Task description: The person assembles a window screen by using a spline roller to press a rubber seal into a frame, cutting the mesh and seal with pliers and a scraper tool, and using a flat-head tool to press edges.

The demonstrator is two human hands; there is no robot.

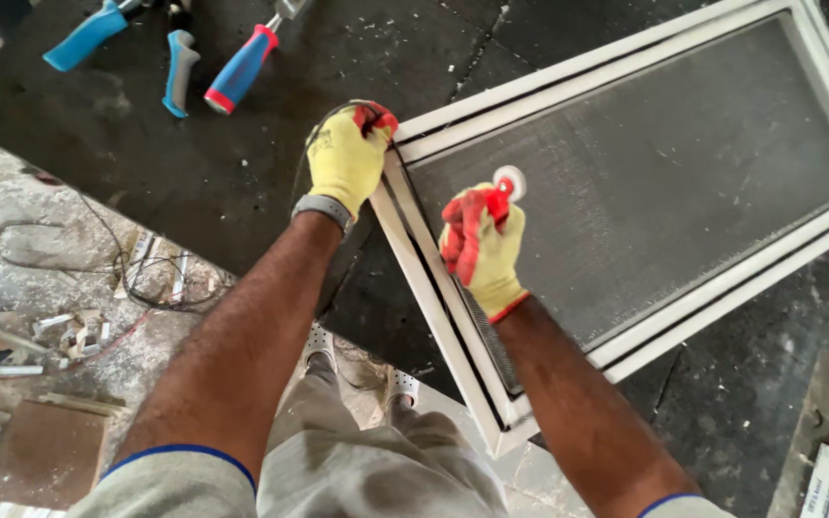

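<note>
The frame [683,288], white with grey mesh [645,192] stretched across it, lies flat on a dark bench [194,173], its near corner jutting past the bench's front edge toward the person's legs. The left hand [345,158], in a yellow glove with red fingertips, presses down on the frame's left corner, fingers curled over the rail; it pins the frame and appears to grip nothing else, though a thin dark cord [311,144] loops by the wrist. The right hand [482,245] is closed tight around a small roller tool [508,182], whose white wheel sits on the mesh just inside the left rail.

The step in hand looks like seating the mesh into the groove along that left rail: one hand steadies, the other rolls. The next move likely calls for even downward pressure with the wheel kept in the channel, running along the rail toward the near corner, while the left hand keeps the frame from sliding off the edge.

At the bench's far left corner lie three tools with blue handles [179,72], well apart from both hands. Scraps and wire litter the floor [40,326] below.
</note>
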